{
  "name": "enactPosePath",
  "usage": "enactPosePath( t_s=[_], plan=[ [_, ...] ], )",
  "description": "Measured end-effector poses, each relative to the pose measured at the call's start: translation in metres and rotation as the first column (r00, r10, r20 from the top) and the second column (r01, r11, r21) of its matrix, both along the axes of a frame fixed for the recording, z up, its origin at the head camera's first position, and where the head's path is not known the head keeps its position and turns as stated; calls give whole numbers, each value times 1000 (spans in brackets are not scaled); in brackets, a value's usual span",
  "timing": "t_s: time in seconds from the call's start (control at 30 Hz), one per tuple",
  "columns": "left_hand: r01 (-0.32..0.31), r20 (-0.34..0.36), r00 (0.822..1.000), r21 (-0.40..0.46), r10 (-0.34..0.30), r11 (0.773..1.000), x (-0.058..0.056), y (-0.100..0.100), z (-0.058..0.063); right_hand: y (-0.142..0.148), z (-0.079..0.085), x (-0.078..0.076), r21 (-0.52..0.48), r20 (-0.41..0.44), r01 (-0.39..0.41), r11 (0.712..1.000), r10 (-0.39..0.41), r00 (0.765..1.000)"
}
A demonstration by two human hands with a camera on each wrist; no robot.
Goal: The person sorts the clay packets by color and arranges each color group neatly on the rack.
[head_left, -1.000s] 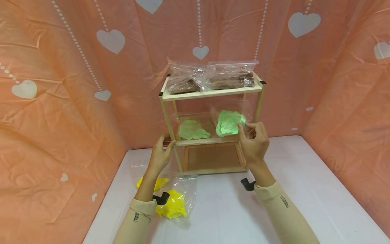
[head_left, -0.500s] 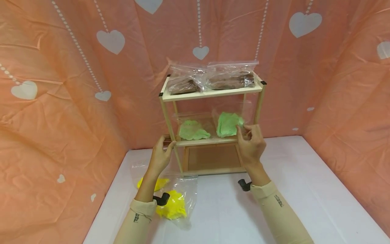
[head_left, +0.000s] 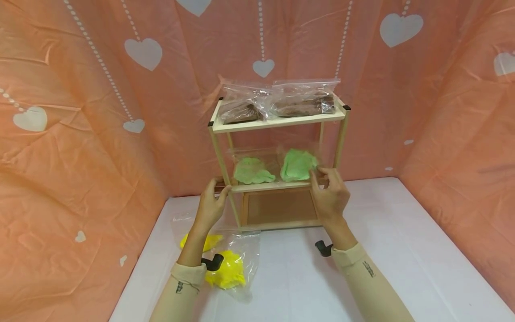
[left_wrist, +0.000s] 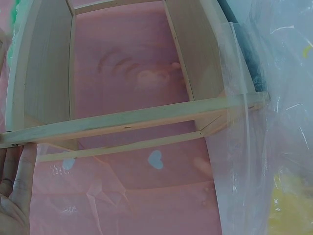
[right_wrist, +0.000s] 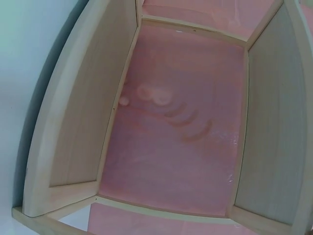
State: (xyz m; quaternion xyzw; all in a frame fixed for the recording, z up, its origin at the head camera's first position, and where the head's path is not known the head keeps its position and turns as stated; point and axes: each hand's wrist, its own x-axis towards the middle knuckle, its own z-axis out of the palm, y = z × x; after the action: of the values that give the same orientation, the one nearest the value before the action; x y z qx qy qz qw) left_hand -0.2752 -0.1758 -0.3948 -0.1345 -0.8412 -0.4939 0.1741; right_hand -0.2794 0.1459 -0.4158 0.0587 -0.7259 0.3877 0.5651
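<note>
A wooden three-tier shelf rack (head_left: 279, 124) stands on the white table. On its middle tier lie two clear zip bags of green clay, the left one (head_left: 252, 171) flatter than the right one (head_left: 297, 165). My right hand (head_left: 331, 194) pinches the lower right corner of the right bag between thumb and finger. My left hand (head_left: 211, 203) grips the rack's front left post at the middle tier, thumb in front. In the left wrist view the fingers of the left hand (left_wrist: 17, 191) touch that post. The right wrist view shows the rack's lower boards (right_wrist: 83, 107), with the right hand's grip out of sight.
Two bags of brown clay (head_left: 303, 106) sit on the top tier. Bags of yellow clay (head_left: 231, 270) lie on the table (head_left: 289, 277) under and beside the left forearm. Behind hangs a pink curtain (head_left: 193, 134) with white hearts.
The right hand has moved slightly down and left with the bag's corner. The right green bag sits lower, its upper flap less upright. The left hand has stayed on the post.
</note>
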Motion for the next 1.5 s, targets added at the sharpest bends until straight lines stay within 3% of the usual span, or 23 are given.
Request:
enactPosePath(
  t_s=[0.33, 0.63, 1.0, 1.2, 1.33, 1.5],
  plan=[
    [-2, -5, 1000, -3, 2, 1000, -1, 0, 0, 1, -1, 4, 53, 118, 22, 998, -28, 993],
    [-9, 0, 1000, -15, 9, 1000, 0, 0, -1, -1, 2, 8, 87, 165, 55, 995, -69, 984],
    [-12, -2, 1000, -15, 12, 1000, 1, 0, 1, 7, 5, 21, 146, 269, -15, 989, -25, 963],
    [-2, 14, 1000, 1, 2, 1000, 1, 1, 0, 21, 5, 25, 92, 171, -175, 980, 158, 973],
    [-2, 8, 1000, 4, 2, 1000, 1, 1, 0, 31, 9, 26, 39, 53, -287, 957, 285, 957],
    [-9, -6, 1000, 1, 9, 1000, 0, 0, 0, 42, 16, 25, 25, -74, -298, 954, 299, 951]
  ],
)
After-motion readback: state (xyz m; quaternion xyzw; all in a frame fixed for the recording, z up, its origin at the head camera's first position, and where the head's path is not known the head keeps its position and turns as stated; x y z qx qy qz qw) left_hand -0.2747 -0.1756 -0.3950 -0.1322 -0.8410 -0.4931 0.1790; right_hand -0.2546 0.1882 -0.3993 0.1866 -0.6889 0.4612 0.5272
